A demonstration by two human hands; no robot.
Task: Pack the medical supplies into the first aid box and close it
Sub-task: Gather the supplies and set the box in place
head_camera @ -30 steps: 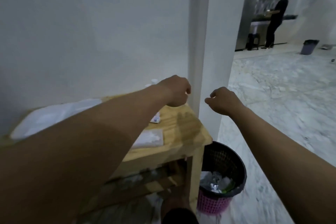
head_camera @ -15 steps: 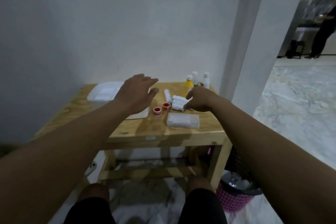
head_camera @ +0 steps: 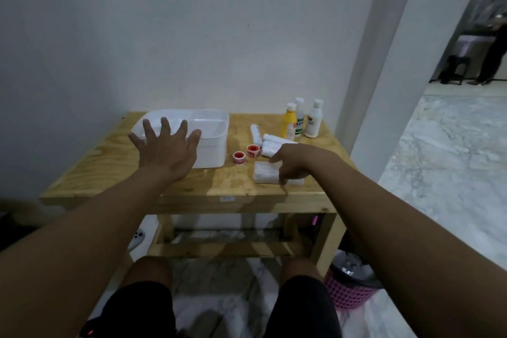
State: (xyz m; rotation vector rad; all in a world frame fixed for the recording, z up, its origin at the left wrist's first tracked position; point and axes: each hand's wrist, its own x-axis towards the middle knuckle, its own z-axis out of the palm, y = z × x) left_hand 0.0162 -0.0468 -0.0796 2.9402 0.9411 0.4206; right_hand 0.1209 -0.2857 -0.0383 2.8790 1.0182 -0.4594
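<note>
A white plastic first aid box (head_camera: 208, 143) stands on a small wooden table (head_camera: 109, 162), lid on. My left hand (head_camera: 167, 151) hovers over its front left with fingers spread, holding nothing. My right hand (head_camera: 295, 162) is over a flat white gauze pack (head_camera: 264, 171), fingers curled down, thumb and fingertips touching its near side. Two red tape rolls (head_camera: 245, 154) lie between box and gauze. Several white bandage rolls (head_camera: 267, 143) lie behind my right hand. A yellow bottle (head_camera: 290, 122) and two white bottles (head_camera: 312, 119) stand at the back right.
A white wall is behind the table and a pillar (head_camera: 384, 63) stands at its right. A pink and black waste basket (head_camera: 354, 280) sits on the floor by the right table leg. A person (head_camera: 493, 55) stands far off at the back right.
The view swung from the pillar and floor onto the table. My left hand spread and moved over the box. My right hand came down from the bandage rolls onto the gauze pack.
</note>
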